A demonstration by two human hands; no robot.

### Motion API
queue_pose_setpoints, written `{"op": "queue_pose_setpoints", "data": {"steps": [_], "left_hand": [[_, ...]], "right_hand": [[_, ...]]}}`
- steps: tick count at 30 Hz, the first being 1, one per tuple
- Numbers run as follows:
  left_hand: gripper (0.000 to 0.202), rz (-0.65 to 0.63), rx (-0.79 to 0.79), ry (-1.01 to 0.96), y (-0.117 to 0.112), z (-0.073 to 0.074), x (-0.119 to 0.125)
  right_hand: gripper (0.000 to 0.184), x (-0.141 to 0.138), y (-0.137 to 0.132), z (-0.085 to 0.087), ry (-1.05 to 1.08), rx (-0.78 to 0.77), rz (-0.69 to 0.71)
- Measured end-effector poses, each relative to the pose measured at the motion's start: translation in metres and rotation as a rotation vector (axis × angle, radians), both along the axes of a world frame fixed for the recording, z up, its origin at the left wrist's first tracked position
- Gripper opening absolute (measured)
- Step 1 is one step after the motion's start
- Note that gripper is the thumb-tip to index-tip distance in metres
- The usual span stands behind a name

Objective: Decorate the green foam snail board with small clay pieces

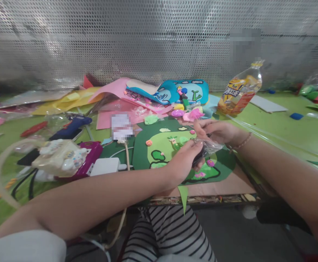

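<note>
My left hand [184,160] and my right hand [216,131] meet over a green felt board [148,143] with a light green middle and small clay figures on it. Both hands have their fingers closed on a small clear plastic bag [210,147] with something dark inside. The left hand grips its lower end, the right pinches its top. A green clay figure [178,142] sits on the felt just left of my left hand. A beaded bracelet [242,142] circles my right wrist.
Coloured clay lumps [187,112], pink and yellow sheets [120,96] and a blue pouch [183,91] lie behind the board. A snack bag [239,92] leans at the right. A blue glue gun [71,127], a purple case [90,156] and a white charger [105,166] lie to the left.
</note>
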State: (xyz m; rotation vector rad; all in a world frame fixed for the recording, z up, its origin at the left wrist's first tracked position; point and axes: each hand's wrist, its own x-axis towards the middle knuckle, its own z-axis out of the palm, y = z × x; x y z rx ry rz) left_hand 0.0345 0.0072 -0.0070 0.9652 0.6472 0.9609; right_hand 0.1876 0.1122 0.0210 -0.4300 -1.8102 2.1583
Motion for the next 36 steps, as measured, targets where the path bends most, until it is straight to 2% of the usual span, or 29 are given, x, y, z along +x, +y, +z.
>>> {"op": "queue_pose_setpoints", "data": {"steps": [6, 12, 17, 21, 24, 26, 29, 32, 36], "left_hand": [[0.017, -0.004, -0.002, -0.025, 0.0, -0.001, 0.0], [0.015, 0.005, -0.013, -0.01, 0.001, 0.0, 0.0], [0.008, 0.035, -0.025, 0.015, 0.001, 0.001, 0.001], [0.005, 0.009, -0.045, 0.031, 0.001, 0.0, 0.001], [0.004, 0.0, -0.024, 0.013, 0.0, 0.0, -0.001], [0.012, -0.009, -0.01, -0.013, 0.0, 0.0, -0.002], [0.021, -0.041, 0.007, -0.013, 0.0, 0.001, -0.004], [0.022, -0.086, 0.067, 0.046, -0.001, 0.003, -0.005], [0.016, -0.142, 0.125, 0.142, -0.003, 0.005, -0.005]], "right_hand": [[0.003, 0.003, -0.002, 0.0, -0.071, -0.027, 0.038], [0.011, 0.004, -0.001, -0.002, 0.026, -0.121, 0.267], [0.016, 0.001, 0.0, -0.003, 0.074, -0.169, 0.308], [0.017, 0.001, 0.001, -0.005, 0.073, -0.192, 0.306], [0.015, 0.002, 0.002, -0.003, 0.065, -0.177, 0.211], [0.015, 0.001, 0.002, 0.0, 0.085, -0.148, 0.101], [0.015, -0.001, 0.004, 0.003, 0.162, -0.096, -0.101], [0.013, -0.006, 0.008, 0.002, 0.201, -0.043, -0.345], [0.013, -0.018, 0.011, -0.008, -0.016, 0.026, -0.635]]}}
